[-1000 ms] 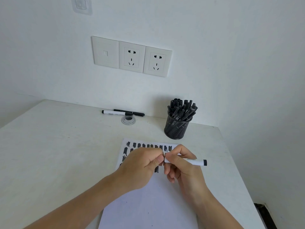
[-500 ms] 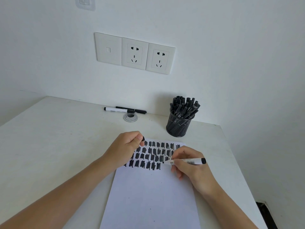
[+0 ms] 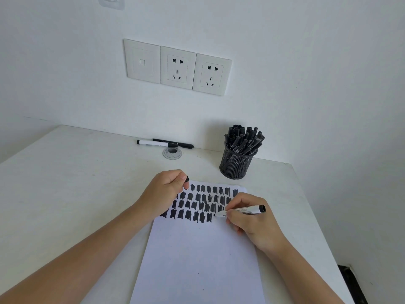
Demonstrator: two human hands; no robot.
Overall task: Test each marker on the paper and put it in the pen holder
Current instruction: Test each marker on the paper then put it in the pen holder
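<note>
A white sheet of paper (image 3: 201, 260) lies on the table in front of me, its top part covered with rows of black scribbles. My right hand (image 3: 249, 218) holds an uncapped white marker (image 3: 247, 211) with its tip on the paper at the end of the lowest row. My left hand (image 3: 166, 191) rests on the paper's top left corner and pinches the black cap (image 3: 187, 179). A black mesh pen holder (image 3: 236, 164) full of black markers stands behind the paper to the right. Two more markers (image 3: 163, 143) lie near the wall.
A round grommet (image 3: 172, 153) sits in the white table (image 3: 76, 183) just in front of the two loose markers. Wall sockets (image 3: 177, 66) hang above. The table's right edge runs close beside my right forearm, with dark floor below.
Both hands pulled the cap off the marker, then separated. The left hand went to the paper's top left corner with the cap, and the right brought the tip down onto the paper.
</note>
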